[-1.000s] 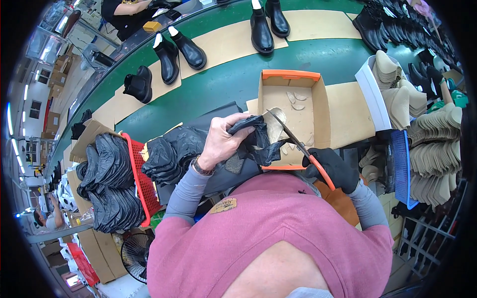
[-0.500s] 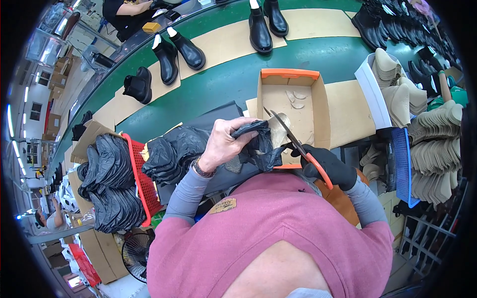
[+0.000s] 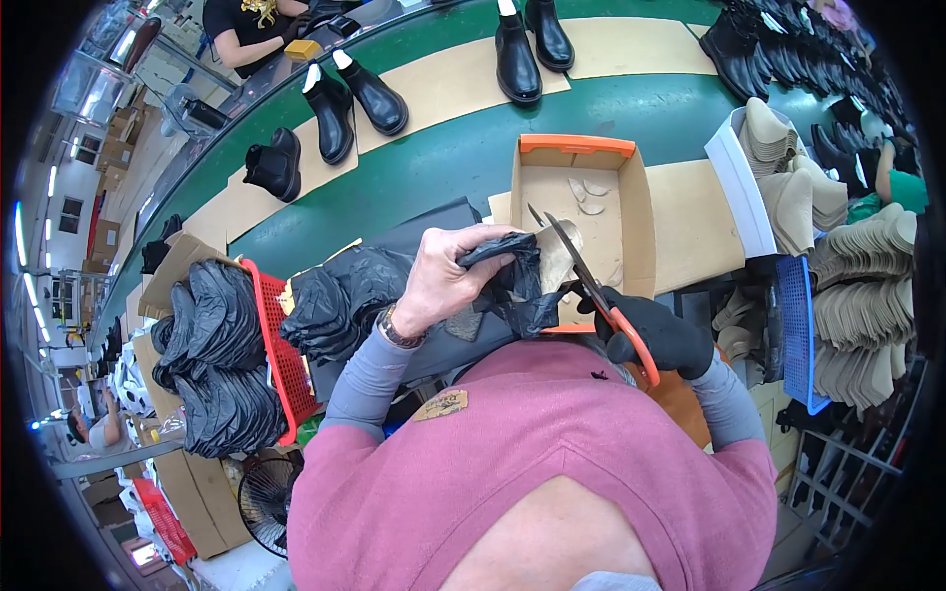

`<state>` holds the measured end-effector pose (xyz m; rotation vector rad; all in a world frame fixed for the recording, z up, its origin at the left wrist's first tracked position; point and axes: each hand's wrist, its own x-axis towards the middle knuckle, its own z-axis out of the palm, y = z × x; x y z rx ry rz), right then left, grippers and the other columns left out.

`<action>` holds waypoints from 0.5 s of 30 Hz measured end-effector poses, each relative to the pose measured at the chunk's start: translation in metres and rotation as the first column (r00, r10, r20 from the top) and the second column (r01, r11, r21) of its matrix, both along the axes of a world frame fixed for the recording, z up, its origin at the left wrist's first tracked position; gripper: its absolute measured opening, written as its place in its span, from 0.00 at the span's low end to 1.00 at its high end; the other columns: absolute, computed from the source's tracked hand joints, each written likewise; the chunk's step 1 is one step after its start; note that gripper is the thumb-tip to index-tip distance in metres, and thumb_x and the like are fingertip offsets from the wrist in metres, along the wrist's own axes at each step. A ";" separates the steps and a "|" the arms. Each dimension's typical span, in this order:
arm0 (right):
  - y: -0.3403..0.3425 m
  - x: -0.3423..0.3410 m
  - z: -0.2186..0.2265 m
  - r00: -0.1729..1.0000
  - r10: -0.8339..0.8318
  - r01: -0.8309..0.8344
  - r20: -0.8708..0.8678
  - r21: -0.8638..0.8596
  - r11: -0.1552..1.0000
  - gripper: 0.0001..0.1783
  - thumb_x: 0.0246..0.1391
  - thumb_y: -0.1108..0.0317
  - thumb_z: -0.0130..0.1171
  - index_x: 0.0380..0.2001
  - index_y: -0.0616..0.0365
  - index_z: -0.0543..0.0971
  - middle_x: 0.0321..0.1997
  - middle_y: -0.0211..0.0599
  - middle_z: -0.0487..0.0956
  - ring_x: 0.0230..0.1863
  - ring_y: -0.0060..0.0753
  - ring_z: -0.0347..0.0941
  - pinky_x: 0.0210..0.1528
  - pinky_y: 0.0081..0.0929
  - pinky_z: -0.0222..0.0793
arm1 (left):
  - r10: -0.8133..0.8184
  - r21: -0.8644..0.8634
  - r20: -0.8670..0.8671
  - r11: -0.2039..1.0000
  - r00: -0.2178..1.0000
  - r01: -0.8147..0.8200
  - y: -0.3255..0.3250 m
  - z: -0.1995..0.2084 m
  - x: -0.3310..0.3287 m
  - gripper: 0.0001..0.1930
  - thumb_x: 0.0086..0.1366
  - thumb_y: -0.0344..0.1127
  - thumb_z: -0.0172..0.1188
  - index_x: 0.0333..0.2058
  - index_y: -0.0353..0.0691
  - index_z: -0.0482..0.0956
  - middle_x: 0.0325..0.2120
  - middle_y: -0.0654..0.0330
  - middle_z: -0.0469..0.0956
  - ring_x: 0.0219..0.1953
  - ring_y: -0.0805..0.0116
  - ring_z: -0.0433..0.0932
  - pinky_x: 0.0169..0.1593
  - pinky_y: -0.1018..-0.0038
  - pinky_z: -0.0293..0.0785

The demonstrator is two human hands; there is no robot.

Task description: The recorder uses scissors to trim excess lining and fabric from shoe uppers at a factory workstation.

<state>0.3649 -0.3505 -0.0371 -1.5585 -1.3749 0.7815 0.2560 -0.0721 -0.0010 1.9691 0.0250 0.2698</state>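
My bare left hand (image 3: 448, 279) is closed on a black plastic bag (image 3: 519, 258). From the bag's right side sticks the end of a beige insole-shaped piece (image 3: 558, 258); the plastic hides the rest of it. My right hand (image 3: 658, 333), in a black glove, grips scissors (image 3: 631, 337) with orange handles. Their blades lie parted at the beige end, and whether they touch it I cannot tell. Below them is an orange-rimmed cardboard box (image 3: 639, 212) holding several thin, crescent-shaped scraps (image 3: 591, 209).
Black plastic-wrapped pieces (image 3: 340, 300) lie left of my hand, more in a red basket (image 3: 279, 345). Beige insoles (image 3: 857, 315) are stacked right, by a white bin (image 3: 737, 192) and blue basket (image 3: 803, 335). Black boots (image 3: 517, 61) stand on the green bench (image 3: 448, 148). A co-worker (image 3: 258, 39) is far left.
The scissors and the beige end have shifted slightly; my hands keep their grips. The far-left co-worker has leaned further into view, and the green-sleeved arm at far right has moved.
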 end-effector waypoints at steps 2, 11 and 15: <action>-0.001 0.003 0.005 0.999 -0.010 0.001 -0.047 -0.193 0.981 0.15 0.48 0.55 0.63 0.31 0.55 0.78 0.34 0.43 0.72 0.34 0.46 0.71 0.36 0.36 0.68 | -0.012 0.063 0.071 0.998 0.997 0.007 -0.001 0.001 0.001 0.13 0.56 0.21 0.63 0.41 0.35 0.82 0.33 0.53 0.84 0.32 0.67 0.84 0.37 0.77 0.77; 0.006 -0.002 0.010 0.977 -0.197 0.186 -0.084 -0.123 0.975 0.23 0.49 0.55 0.66 0.39 0.63 0.74 0.28 0.43 0.77 0.29 0.45 0.75 0.34 0.33 0.67 | 0.017 0.011 -0.008 1.000 1.000 -0.017 0.000 0.003 0.000 0.13 0.56 0.21 0.63 0.42 0.35 0.82 0.32 0.53 0.84 0.31 0.72 0.82 0.37 0.78 0.76; 0.007 -0.002 0.009 0.971 -0.208 0.176 -0.122 -0.228 0.958 0.23 0.49 0.55 0.67 0.37 0.63 0.75 0.26 0.43 0.78 0.28 0.40 0.75 0.32 0.31 0.67 | 0.010 0.005 -0.008 1.000 1.000 -0.010 0.002 0.000 -0.002 0.12 0.57 0.22 0.63 0.42 0.34 0.82 0.31 0.55 0.84 0.31 0.77 0.80 0.37 0.79 0.75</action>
